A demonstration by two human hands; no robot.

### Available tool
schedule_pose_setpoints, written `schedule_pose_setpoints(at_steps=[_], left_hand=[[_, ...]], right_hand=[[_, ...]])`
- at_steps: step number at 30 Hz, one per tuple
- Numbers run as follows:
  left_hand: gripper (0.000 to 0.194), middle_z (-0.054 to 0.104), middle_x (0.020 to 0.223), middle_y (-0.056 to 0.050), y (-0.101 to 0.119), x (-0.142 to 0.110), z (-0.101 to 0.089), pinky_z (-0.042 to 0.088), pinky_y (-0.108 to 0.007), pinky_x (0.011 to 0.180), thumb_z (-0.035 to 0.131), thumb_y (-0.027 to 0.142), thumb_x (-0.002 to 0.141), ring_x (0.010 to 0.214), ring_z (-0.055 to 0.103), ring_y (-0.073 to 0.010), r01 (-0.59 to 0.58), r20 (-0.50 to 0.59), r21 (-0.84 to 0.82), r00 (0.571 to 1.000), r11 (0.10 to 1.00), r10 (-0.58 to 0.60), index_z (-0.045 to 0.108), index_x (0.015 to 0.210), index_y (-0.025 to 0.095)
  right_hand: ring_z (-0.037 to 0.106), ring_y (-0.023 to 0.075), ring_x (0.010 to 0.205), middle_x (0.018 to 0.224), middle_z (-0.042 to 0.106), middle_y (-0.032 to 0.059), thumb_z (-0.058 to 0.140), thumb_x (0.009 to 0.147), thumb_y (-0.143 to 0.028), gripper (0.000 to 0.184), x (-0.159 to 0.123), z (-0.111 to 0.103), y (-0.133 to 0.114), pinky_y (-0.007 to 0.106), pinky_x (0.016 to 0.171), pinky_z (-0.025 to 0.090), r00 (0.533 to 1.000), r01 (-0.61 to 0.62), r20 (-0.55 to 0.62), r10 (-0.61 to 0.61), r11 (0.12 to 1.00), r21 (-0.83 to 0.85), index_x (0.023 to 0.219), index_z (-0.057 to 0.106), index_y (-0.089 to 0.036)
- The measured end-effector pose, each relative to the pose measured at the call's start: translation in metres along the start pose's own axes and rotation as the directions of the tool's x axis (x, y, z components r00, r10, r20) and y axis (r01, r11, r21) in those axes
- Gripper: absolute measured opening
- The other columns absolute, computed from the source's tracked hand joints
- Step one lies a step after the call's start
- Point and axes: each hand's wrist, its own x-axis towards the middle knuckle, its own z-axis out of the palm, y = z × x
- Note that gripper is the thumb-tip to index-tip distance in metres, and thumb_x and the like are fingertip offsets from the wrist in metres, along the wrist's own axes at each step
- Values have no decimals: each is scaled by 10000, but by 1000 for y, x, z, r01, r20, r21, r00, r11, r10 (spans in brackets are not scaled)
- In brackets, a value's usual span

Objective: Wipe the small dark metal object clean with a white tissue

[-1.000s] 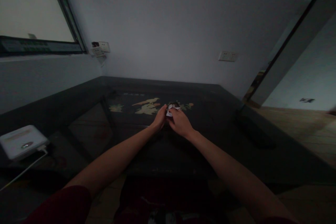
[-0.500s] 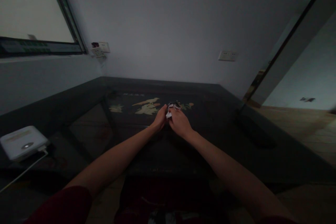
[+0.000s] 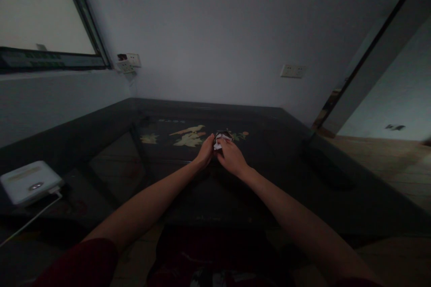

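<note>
Looking across the frames, barely anything shifts. Biggest thing first: the dark table fills the middle of the frame, and its painted bird-and-leaf design sits just left of centre exactly where it was a second ago. The white box with a cable at the lower left hasn't budged either.

Both arms come up from the bottom edge and meet mid-frame. The left hand and right hand stay pressed close together over the table, fingers curled in, pinching a small crumpled white-and-dark wrapper between them. It's right at the fingertips, just above the knuckles in the picture. Only change I can spot: the scrap shows a bit smaller than a second ago, and the right fingers cover more of it. My guess is it's being folded or scrunched tighter, slowly.

Writing: nothing readable. Some pale marks sit on the table above the bird, and the white box has a label, all too dim and blurry to make out.
</note>
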Motion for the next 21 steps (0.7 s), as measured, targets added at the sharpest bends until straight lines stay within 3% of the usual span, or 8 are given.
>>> schedule_pose_setpoints(at_steps=[6,15,21], left_hand=[[262,661,716,-17,1,-1,0,452,-233,592,567,380,867,628,590,-133,37,-8,17,999,999,-37,624,783,138],[283,638,692,-9,1,-3,0,423,-223,547,615,413,832,594,559,-123,30,33,26,999,999,-31,626,797,133],[263,657,737,-21,-4,2,-4,435,-219,581,609,397,842,638,576,-124,-17,32,2,999,1000,17,631,830,135]], right_hand=[[621,245,1002,1069,682,139,473,881,-183,311,0,-10,-3,332,892,448,996,-76,49,77,997,-20,1177,542,-115],[660,289,920,1018,699,178,388,920,-183,332,0,-25,-22,361,795,476,984,-92,122,131,954,-287,1195,566,-123],[643,259,1024,1133,676,162,437,924,-218,350,-3,-14,-12,349,878,472,988,-104,98,116,987,-122,1246,542,-132]])
